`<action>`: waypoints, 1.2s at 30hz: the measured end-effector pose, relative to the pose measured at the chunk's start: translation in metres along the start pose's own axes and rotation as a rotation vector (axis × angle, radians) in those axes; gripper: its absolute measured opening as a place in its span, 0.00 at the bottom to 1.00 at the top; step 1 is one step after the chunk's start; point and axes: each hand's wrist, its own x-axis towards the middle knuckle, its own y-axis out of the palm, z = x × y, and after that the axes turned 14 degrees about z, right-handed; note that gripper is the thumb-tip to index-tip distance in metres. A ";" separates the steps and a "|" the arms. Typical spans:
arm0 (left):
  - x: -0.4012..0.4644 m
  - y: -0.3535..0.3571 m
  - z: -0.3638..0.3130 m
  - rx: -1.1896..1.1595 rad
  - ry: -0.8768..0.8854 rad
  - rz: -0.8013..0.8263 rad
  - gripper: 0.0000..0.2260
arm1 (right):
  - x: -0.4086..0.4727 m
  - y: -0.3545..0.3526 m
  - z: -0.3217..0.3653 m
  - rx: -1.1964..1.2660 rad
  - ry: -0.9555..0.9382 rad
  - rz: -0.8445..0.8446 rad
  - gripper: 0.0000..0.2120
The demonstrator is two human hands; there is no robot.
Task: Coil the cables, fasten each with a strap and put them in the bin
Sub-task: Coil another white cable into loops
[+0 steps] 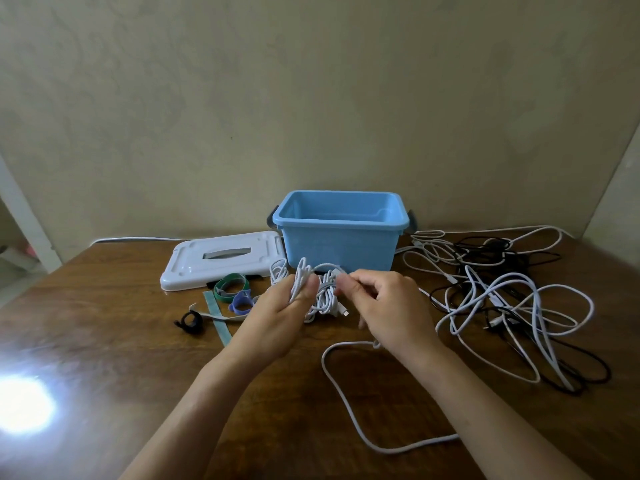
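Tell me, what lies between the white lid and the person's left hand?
In the head view, the straps lie there on the table, between the lid and the left hand: green, blue, black.

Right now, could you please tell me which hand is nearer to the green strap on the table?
Left. The left hand grips the white cable coil just right of the green strap; the right hand is farther right, beyond the coil.

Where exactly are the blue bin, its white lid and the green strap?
blue bin (337, 242): head view, on its front wall.
white lid (194, 268): head view, on its flat top.
green strap (231, 288): head view, on its coiled band.
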 end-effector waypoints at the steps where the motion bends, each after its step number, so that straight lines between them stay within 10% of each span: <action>1: -0.001 0.002 -0.001 -0.069 -0.003 0.015 0.18 | -0.001 0.003 0.001 0.003 -0.022 0.005 0.17; 36: 0.008 0.002 0.001 -0.201 0.057 -0.355 0.24 | -0.011 0.042 0.029 -0.231 -0.261 0.395 0.16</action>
